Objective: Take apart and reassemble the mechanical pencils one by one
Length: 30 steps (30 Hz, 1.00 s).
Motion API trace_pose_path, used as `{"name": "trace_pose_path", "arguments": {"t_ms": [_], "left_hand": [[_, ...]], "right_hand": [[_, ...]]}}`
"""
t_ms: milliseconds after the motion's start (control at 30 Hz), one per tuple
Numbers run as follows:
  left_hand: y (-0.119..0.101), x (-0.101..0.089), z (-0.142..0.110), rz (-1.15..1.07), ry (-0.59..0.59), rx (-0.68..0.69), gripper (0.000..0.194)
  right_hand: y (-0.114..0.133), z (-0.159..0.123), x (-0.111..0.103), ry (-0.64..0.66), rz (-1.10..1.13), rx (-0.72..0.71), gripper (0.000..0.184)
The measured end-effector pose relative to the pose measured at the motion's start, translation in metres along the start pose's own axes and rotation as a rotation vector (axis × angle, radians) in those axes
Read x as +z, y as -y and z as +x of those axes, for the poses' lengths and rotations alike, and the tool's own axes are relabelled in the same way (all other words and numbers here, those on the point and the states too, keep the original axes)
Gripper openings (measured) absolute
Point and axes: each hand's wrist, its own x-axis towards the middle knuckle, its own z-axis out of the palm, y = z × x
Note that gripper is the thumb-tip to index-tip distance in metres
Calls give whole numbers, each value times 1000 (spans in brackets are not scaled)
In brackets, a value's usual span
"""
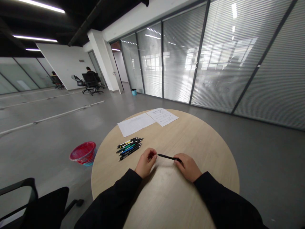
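Note:
A black pen (166,156) is stretched level between my two hands, just above the round wooden table. The fingers of my right hand (188,166) are closed round its right end. My left hand (145,163) is curled, with thumb and fingertips pinched at the pen's thin left tip. Whether a small part sits between those fingertips is too fine to make out. Left of my left hand lies a loose bundle of pens (130,148), mostly black with yellow, green, blue and white parts, roughly side by side.
Two sheets of paper (137,124), one printed (162,116), lie at the far side of the table (200,133). A red-lined basket (83,153) stands on the floor to the left. A black chair (45,206) is close at lower left. People sit far back.

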Motion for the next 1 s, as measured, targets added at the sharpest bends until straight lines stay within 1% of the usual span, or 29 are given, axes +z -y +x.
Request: {"name": "trace_pose_path", "arguments": {"t_ms": [233, 367, 433, 567, 733, 800, 867, 933, 1000], "left_hand": [[-1, 0, 0, 32, 11, 12, 16], [2, 1, 0, 8, 27, 19, 14], [2, 0, 0, 36, 27, 29, 12], [4, -9, 2, 222, -5, 85, 9], [19, -19, 6, 490, -44, 108, 11], [25, -21, 8, 552, -21, 93, 9], [27, -20, 9, 610, 28, 89, 9], [27, -19, 10, 668, 73, 101, 14], [25, -17, 12, 712, 94, 115, 18]], "right_hand": [[3, 0, -2, 0, 9, -6, 18], [3, 0, -2, 5, 13, -4, 18], [2, 0, -1, -1, 16, 2, 18], [1, 0, 0, -10, 9, 11, 19], [1, 0, -1, -18, -18, 35, 18], [2, 0, -2, -20, -26, 43, 18], [3, 0, -2, -16, -33, 48, 18], [3, 1, -2, -8, -40, 53, 18], [3, 1, -2, -5, -43, 55, 18]]}}
